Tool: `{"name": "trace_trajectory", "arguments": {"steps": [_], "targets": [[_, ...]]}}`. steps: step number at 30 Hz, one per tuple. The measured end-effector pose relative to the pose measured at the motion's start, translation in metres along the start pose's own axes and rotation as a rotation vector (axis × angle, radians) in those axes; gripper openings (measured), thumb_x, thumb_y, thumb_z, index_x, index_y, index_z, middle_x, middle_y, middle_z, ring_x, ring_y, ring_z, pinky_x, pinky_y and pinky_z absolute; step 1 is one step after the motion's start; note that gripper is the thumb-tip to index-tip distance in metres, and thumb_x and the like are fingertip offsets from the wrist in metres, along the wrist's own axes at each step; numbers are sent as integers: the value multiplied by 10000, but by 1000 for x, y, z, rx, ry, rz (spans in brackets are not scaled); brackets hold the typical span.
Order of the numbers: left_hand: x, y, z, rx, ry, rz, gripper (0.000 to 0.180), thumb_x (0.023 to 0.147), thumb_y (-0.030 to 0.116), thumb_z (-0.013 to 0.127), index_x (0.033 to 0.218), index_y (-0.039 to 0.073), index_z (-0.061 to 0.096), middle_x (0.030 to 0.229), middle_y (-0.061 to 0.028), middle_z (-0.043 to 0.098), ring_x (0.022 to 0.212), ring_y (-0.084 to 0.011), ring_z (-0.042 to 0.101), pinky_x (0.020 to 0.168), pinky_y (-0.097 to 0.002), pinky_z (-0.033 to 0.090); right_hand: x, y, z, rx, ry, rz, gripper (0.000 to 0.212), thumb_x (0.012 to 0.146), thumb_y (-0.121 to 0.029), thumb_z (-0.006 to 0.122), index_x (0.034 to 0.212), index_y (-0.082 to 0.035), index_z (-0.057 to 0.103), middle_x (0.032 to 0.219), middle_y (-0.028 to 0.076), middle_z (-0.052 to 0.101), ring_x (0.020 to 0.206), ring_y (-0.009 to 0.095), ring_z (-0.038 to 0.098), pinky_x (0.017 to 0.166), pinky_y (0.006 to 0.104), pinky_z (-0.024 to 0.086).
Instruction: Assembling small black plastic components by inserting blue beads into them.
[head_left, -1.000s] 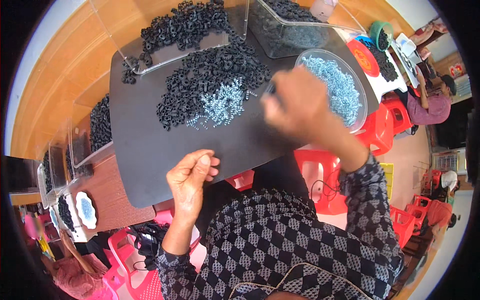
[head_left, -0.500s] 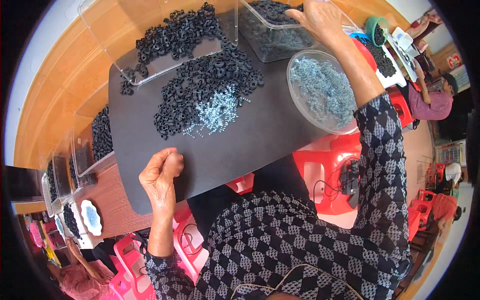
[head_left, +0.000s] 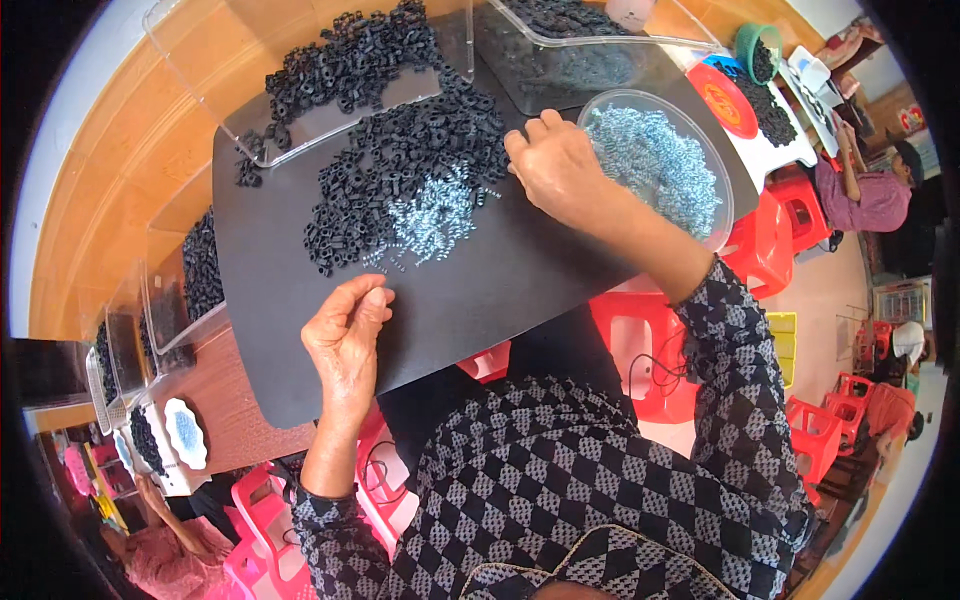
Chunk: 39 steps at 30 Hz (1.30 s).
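Observation:
A heap of small black plastic parts (head_left: 400, 160) lies on the dark grey board (head_left: 540, 280) in front of me. Small silvery coil springs (head_left: 432, 218) are scattered over its near right side. Just below the springs is my left hand (head_left: 345, 335), thumb and fingers pinched together; whatever is between them is too small to make out. Right of the black heap hovers my right hand (head_left: 562, 172), its fingers curled in and their tips partly hidden. Beside it stands a round clear tub of springs (head_left: 660, 165), its left edge close to my knuckles.
A tipped clear bin (head_left: 385, 102) spills black parts at the far left. Another clear bin (head_left: 570, 75) holds more at the far right. Red stools (head_left: 650, 350) stand under and beside the board. Co-workers sit at the right and lower left.
My right hand has come back from the far right bin, nearer to me, to beside the black heap. My left hand has moved slightly up and right, closer to the springs.

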<state>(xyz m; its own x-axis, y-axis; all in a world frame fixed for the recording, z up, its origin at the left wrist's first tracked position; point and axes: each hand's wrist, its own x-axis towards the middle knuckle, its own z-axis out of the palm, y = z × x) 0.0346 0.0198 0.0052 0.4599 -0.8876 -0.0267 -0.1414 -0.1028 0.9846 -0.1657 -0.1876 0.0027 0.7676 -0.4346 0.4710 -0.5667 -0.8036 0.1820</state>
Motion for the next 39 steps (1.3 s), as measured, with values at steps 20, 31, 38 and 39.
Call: {"name": "trace_trajectory", "arguments": {"steps": [20,31,38,39], "targets": [[-16,2,41,-412,-58,-83,229,843,57,648,1043,-50,610,882,-73,650,749,-95,585,705,-219,486,-24,-87,-39,804,106,241,343,695,10,679,1022,-13,576,823,78,571,720,193,545,606,290,478],[-19,0,52,-510,78,-6,211,783,-20,669,990,-19,633,837,-23,605,752,-91,559,692,-213,477,-27,-121,-38,754,307,134,371,640,44,654,997,7,561,874,109,579,747,277,536,631,352,457],[-26,-6,48,-556,114,1,165,790,-15,664,954,-12,646,838,-13,611,751,-86,555,681,-207,463,-35,-138,-39,819,332,187,368,635,50,663,987,31,557,888,131,581,738,290,539,628,358,451],[-26,-6,48,-546,135,1,156,801,2,665,956,-11,646,840,-13,613,749,-86,556,671,-207,464,-36,-141,-40,852,324,200,379,639,52,665,1003,34,558,895,132,583,740,284,546,630,353,453]]}}
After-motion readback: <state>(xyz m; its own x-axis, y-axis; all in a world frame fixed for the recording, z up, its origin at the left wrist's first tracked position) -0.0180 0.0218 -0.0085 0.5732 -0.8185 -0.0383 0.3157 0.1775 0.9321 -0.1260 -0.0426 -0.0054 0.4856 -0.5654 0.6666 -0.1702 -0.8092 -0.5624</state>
